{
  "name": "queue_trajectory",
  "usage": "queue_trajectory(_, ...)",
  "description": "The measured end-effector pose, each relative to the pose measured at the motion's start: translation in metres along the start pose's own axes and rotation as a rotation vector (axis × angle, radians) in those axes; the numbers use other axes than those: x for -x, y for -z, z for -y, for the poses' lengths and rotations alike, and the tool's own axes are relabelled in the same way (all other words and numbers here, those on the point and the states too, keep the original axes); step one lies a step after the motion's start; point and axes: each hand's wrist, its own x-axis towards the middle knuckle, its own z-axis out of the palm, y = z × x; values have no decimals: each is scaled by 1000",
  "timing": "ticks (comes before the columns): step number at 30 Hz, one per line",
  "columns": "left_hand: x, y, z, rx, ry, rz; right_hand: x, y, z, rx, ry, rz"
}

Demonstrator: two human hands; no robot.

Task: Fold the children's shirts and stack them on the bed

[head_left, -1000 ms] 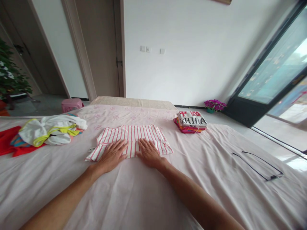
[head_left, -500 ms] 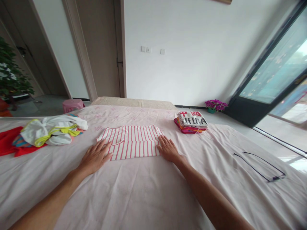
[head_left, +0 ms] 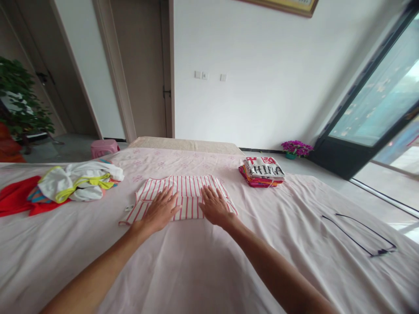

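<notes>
A red-and-white striped garment (head_left: 183, 192) lies flat on the pale pink sheet of the bed (head_left: 203, 261), partly folded. My left hand (head_left: 159, 211) rests palm down on its near left part, fingers spread. My right hand (head_left: 214, 205) lies flat on its near right part, fingers stretched out. Neither hand holds anything.
A loose heap of white, yellow and red clothes (head_left: 65, 185) lies at the left. A folded stack topped by a "CHINA" print (head_left: 262, 171) sits at the right. A black cable (head_left: 360, 235) lies on the sheet at the right. Beyond the bed are a pink stool (head_left: 104, 147) and purple flowers (head_left: 295, 148).
My hands slid out to the garment's two sides half a second ago and are now back on top of it, pressing it flat. The view tilted up slightly.
</notes>
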Motion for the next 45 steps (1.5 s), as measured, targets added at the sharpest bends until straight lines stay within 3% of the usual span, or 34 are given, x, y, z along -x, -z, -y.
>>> queue_trajectory(3,-12,-14,-17,65,-41,26,-9,-7,22,-62,114,5)
queue_trajectory(5,-14,-23,-14,65,-43,57,-13,-13,22,-88,138,33)
queue_trajectory(9,-7,-30,15,43,-55,85,-18,-24,-12,-72,90,54)
queue_trajectory(14,3,-32,52,17,26,60,-17,-29,-55,0,-11,5)
queue_trajectory(23,1,-31,73,-53,283,-47,-21,-17,-76,-38,-116,41)
queue_trajectory(30,-37,-10,92,8,451,-72,-71,-5,-97,-51,-229,-54)
queue_trajectory(37,-72,-17,124,92,729,35,-131,-16,-102,-55,-172,-43)
queue_trajectory(45,-86,-24,145,197,793,103,-143,-18,-109,-28,-141,-22)
